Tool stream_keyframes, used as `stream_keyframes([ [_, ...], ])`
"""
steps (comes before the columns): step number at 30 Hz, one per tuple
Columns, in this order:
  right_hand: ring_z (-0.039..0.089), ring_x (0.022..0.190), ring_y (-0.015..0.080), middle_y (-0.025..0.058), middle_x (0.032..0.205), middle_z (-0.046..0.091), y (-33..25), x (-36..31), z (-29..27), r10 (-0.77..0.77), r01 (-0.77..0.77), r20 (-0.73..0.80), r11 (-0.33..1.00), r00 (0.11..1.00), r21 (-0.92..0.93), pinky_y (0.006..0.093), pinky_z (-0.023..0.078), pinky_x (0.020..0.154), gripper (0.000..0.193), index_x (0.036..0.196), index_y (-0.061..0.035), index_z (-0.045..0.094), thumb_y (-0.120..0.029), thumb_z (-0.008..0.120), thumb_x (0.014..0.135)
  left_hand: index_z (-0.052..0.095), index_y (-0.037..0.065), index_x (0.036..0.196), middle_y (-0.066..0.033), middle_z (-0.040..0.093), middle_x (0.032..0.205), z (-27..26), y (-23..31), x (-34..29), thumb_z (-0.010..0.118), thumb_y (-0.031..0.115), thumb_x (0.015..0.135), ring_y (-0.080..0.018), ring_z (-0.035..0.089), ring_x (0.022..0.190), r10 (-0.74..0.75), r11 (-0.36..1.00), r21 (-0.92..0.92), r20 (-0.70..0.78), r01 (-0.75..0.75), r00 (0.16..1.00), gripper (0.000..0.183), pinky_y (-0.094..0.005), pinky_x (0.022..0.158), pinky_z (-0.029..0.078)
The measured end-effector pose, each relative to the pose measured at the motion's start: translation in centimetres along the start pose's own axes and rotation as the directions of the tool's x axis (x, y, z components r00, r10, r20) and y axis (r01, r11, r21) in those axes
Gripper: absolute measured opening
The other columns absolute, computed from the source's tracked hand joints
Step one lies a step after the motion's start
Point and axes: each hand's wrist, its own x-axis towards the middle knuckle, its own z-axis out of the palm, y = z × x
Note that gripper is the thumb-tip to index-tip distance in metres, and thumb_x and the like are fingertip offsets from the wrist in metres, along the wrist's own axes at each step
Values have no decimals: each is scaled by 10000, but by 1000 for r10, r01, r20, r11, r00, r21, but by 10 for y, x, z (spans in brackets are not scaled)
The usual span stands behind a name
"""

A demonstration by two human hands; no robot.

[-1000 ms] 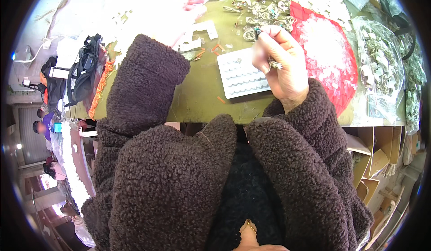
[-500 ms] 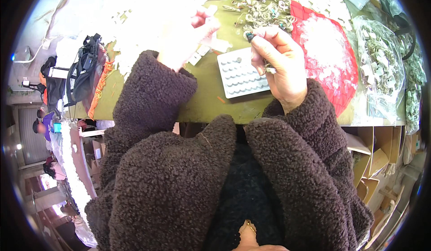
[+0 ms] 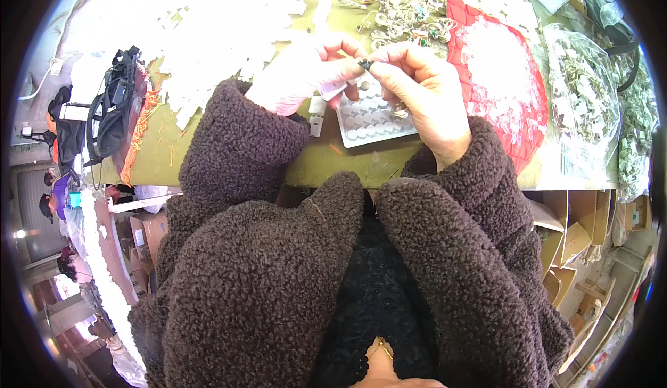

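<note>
My left hand [image 3: 300, 74] and my right hand [image 3: 434, 96] meet above the green table. A small dark piece [image 3: 365, 63] is pinched between the thumb and fingertips of my right hand, and the left fingertips close on it from the other side. A shiny small item [image 3: 400, 110] shows by the curled lower fingers of my right hand; its kind is unclear. Under the hands lies a white tray [image 3: 379, 138] with rows of round, coin-shaped pieces [image 3: 361, 120]. Small white plastic pieces [image 3: 316, 116] lie left of the tray.
Bundles of thin cable [image 3: 410, 13] lie at the back. A red cloth [image 3: 462, 23] with clear plastic bits is on the right, beside a clear bag [image 3: 583, 89] of parts. Many white pieces [image 3: 215, 40] cover the left side. A black strapped bag [image 3: 118, 103] sits far left.
My left hand has moved right and a little down to meet my right hand. My right hand has shifted slightly left and down with the dark piece.
</note>
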Motion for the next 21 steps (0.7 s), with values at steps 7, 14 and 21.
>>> stream_keyframes([
  [7, 547, 697, 48, -6, 816, 635, 2, -1, 0, -54, 53, -80, 999, 995, -10, 203, 458, 636, 119, 970, -17, 633, -88, 626, 875, 605, 3, 1046, -73, 630, 697, -2, -9, -1, 584, 186, 911, -43, 475, 426, -63, 981, -187, -52, 53, 997, 229, -164, 372, 360],
  [14, 544, 679, 53, 2, 815, 637, 6, 0, 0, -11, 13, 18, 995, 1000, -94, 202, 452, 623, 130, 969, -22, 636, -112, 629, 876, 577, 1, 939, -116, 632, 735, 3, -15, -1, 556, 193, 925, -77, 498, 402, -110, 969, -220, 22, 112, 994, 194, -184, 353, 380],
  [21, 543, 662, 51, 10, 800, 641, 6, 1, -4, 36, -38, -28, 997, 999, -64, 196, 445, 614, 109, 944, -11, 611, -103, 607, 886, 517, -77, 1117, -186, 639, 884, 1, -17, -2, 558, 211, 911, -176, 623, 609, 68, 809, -588, 102, 5, 992, 357, -257, 477, 522],
])
